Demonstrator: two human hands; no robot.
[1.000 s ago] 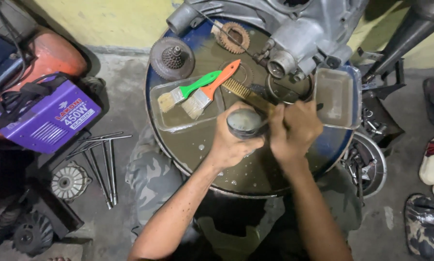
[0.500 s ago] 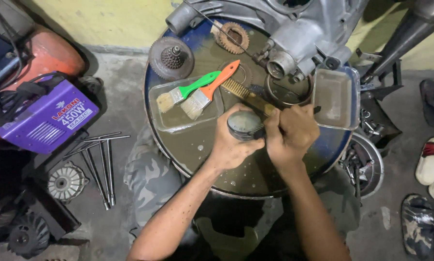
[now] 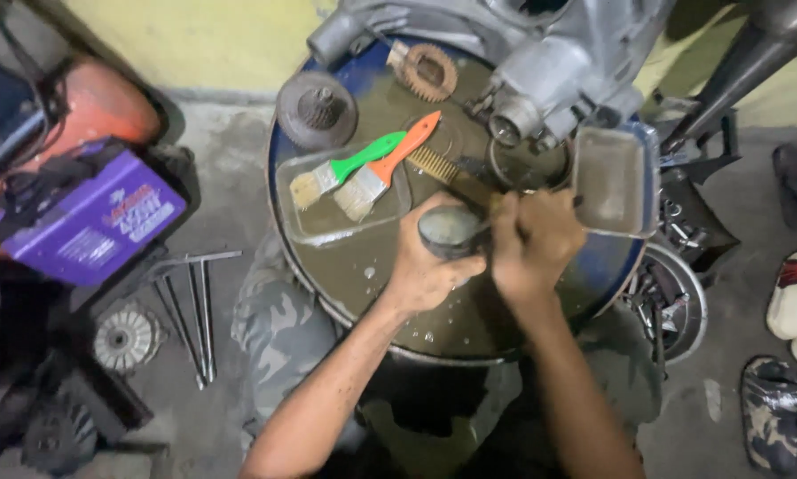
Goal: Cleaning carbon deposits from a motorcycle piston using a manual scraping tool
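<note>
Grey round metal part (image 3: 449, 231) is sitting in the left hand (image 3: 429, 266).
The right hand (image 3: 536, 244) is gripping a thin brush (image 3: 478, 200) over the wet blue drum (image 3: 327, 266).

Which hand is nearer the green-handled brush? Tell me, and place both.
Left. The left hand, holding a round metal part, sits just right of the tray where the green-handled brush lies. The right hand is farther right, beyond that part.

Round grey metal part (image 3: 449, 231) upright over wet drum top; thin dark brush (image 3: 475, 196) angled against it
</note>
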